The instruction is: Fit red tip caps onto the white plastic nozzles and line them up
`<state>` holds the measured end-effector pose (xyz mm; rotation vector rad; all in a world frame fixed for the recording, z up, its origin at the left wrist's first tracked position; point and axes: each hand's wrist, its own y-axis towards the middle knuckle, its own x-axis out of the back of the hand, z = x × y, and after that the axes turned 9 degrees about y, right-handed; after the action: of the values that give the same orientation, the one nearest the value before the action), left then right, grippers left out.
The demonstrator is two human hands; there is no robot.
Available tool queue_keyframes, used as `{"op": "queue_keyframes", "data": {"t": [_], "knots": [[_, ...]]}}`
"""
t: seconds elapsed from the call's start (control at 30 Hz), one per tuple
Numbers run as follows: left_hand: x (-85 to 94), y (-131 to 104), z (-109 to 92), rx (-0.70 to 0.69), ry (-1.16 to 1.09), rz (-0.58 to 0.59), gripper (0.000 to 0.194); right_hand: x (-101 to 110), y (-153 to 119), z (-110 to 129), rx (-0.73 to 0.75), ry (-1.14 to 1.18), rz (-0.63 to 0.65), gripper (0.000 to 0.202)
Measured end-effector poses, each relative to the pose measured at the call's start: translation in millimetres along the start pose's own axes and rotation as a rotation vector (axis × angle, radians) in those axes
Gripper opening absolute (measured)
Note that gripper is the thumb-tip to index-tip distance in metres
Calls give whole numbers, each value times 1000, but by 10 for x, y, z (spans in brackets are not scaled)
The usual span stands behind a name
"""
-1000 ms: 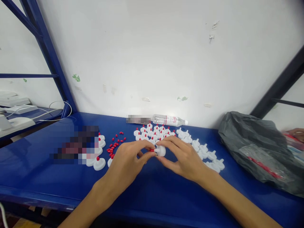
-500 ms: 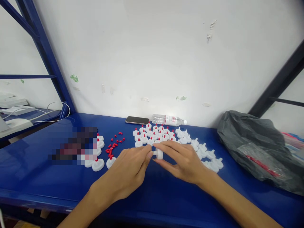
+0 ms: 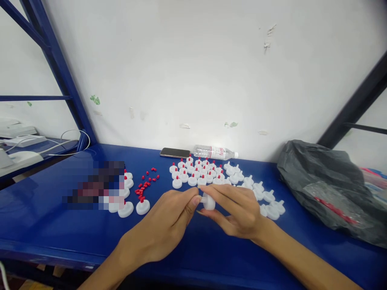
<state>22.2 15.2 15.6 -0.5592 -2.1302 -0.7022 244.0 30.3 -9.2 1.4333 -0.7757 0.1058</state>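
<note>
A white plastic spout cap (image 3: 209, 202) is held on its side between my hands, its thin spout pointing left. My right hand (image 3: 238, 207) grips the round base between thumb and fingers. My left hand (image 3: 172, 221) pinches the spout's end, and the fingertips hide whether a red tip is on it. Behind my hands stand several white spout caps with red tips (image 3: 193, 180). To their right are white spout caps without red tips (image 3: 269, 196). Loose red tips (image 3: 142, 189) lie left of centre, close to a red-tipped spout cap (image 3: 142, 206).
A phone (image 3: 175, 153) and a clear bottle (image 3: 214, 152) lie along the wall. At right a dark plastic bag (image 3: 305, 173) holds a clear packet with red pieces (image 3: 335, 209). A blurred-out patch (image 3: 96, 189) covers part of the blue table (image 3: 45, 201) at left.
Both hands, with the white spout cap between them, have shifted slightly right and down. The cap's base has turned a little. The things on the table have stayed put.
</note>
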Motion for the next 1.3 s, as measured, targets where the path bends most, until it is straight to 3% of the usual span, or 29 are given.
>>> {"op": "queue_keyframes", "data": {"t": [0.33,0.83,1.13,1.3], "knots": [[-20,7,-45,-25,-32,-5,46,50,65,91,85,-130,-27,56],[-87,-1,26,21,-12,75,46,-56,-12,123,136,-150,-41,61],[4,-7,55,-52,4,16,44,-192,27,152,2,-60,-122,61],[54,-21,68,-61,189,-15,35,-189,-16,50,-63,39,-84,47]]}}
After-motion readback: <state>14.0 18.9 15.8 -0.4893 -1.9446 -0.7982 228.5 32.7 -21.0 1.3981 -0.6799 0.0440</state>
